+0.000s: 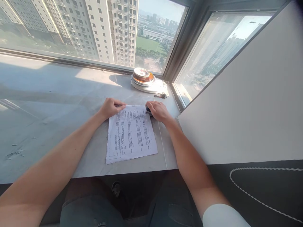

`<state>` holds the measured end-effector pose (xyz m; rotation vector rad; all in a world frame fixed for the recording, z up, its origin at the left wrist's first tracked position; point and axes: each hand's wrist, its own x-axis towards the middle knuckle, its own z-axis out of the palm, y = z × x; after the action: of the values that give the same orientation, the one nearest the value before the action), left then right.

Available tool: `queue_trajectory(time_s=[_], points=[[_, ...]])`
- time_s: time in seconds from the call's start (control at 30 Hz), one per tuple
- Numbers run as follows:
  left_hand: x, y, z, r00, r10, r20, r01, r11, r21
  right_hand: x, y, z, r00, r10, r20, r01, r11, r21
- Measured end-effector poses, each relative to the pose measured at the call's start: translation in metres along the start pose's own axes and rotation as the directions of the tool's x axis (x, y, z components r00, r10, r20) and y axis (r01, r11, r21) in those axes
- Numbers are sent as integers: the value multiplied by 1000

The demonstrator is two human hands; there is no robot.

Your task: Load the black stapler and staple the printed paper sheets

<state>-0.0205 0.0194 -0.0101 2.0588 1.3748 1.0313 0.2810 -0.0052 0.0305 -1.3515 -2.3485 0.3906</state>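
Observation:
Printed sheets of paper [131, 135] lie on the pale stone sill, their text turned sideways to me. My left hand [111, 108] pinches the far left corner of the paper, thumb on top. At the far right corner, my right hand [157, 110] is closed around a small dark stapler [148, 110], which sits at the paper's right edge. Most of the stapler is hidden under my fingers, and I cannot tell whether its jaws are pressed together. How many sheets there are does not show.
A stack of plates or lids [142, 80] stands in the window corner, with a small dark chain-like item [161, 96] beside it. Loose staples [15, 153] are scattered at the left of the sill [59, 126]. A white wall [248, 104] rises on the right, near a hanging beaded cord [248, 195].

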Motion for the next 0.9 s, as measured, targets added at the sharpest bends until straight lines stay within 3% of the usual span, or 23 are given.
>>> queue_trajectory(time_s=[0.1,0.27,0.4,0.77,0.9], points=[[0,1,-1,1000,-9,1,9,1000,0,3,-4,8,999,25,-38,-29,994,-108],[1,2,-1,1000,-25,3,25,999,-28,4,-5,11,996,66,-64,-72,993,-94],[1,4,0,999,-2,37,3,999,-32,6,-11,18,995,59,-85,-76,972,-222],[2,4,0,999,12,47,-12,1000,-9,11,-23,34,999,36,-27,-45,884,-465],[2,1,0,999,9,52,-9,1000,3,11,-26,36,997,61,-51,-78,874,-479]])
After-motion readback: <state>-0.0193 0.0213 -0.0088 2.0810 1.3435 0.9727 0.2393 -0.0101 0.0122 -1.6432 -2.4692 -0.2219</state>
